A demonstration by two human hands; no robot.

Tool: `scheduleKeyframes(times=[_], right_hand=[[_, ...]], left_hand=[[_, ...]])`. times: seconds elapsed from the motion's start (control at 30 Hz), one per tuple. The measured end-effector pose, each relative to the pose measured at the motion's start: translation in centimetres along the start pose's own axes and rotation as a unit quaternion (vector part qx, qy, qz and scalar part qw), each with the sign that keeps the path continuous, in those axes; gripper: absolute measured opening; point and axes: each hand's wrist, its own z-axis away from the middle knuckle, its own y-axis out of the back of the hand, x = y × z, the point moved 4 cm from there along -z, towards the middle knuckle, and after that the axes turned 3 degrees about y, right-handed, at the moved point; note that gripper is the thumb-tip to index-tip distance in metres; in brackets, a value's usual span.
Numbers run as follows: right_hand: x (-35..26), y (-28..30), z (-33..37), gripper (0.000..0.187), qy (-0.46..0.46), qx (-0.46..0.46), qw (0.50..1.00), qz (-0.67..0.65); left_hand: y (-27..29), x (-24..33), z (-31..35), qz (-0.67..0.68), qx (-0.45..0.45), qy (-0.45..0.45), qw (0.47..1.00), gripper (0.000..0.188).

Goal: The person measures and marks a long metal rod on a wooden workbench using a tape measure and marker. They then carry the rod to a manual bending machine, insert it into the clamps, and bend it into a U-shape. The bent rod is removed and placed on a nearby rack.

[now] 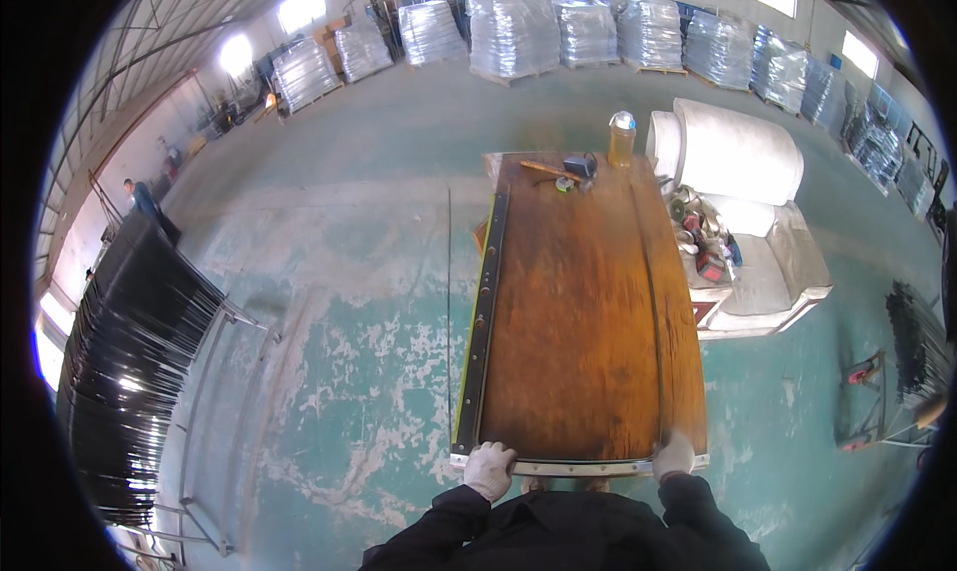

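A long brown wooden workbench point(573, 312) stands in front of me, its near edge trimmed with a metal strip point(568, 467). At the near left corner my left hand point(489, 470), in a white glove, is closed with curled fingers; what they grip is hidden. Beside it ends a black rail point(482, 342) with spaced holes, which runs along the bench's left side. My right hand point(674, 456), also gloved and slightly blurred, closes at the near end of a thin dark rod point(652, 302) lying lengthwise on the bench's right part.
A hammer point(543, 168) and a bottle of yellowish liquid point(621, 141) are at the bench's far end. Right of it stands a worn pale sofa point(763, 262) with tools. Black rods point(140, 362) fill a rack at left; a person point(150, 207) stands behind. Wrapped pallets point(511, 33) line the back.
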Motion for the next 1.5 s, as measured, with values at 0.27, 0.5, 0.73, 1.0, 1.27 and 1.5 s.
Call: scheduleKeyframes(times=[0.27,0.5,0.73,1.0,1.27,1.5], right_hand=[[-0.4,0.9,0.4,0.037,-0.041,-0.022,0.999,-0.012],[-0.1,0.2,0.3,0.033,-0.095,0.002,0.995,-0.042],[0.6,-0.2,0.5,0.031,-0.089,0.000,0.994,-0.067],[1.0,0.7,-0.1,0.033,-0.104,0.011,0.991,-0.081],[-0.4,2.0,0.3,0.033,-0.094,0.014,0.994,-0.050],[1.0,0.5,0.1,0.032,-0.080,-0.004,0.995,-0.063]], left_hand=[[0.2,-0.5,0.4,0.013,-0.008,0.013,1.000,0.016],[0.9,-0.5,0.9,0.016,-0.013,0.017,1.000,0.018],[1.6,-0.4,0.9,0.022,0.020,0.023,0.999,0.019],[-0.3,0.4,0.6,-0.010,0.021,0.006,1.000,0.016],[-0.6,0.4,1.0,0.001,0.036,0.021,0.999,0.020],[0.1,0.0,1.3,-0.013,0.035,0.029,0.999,0.019]])
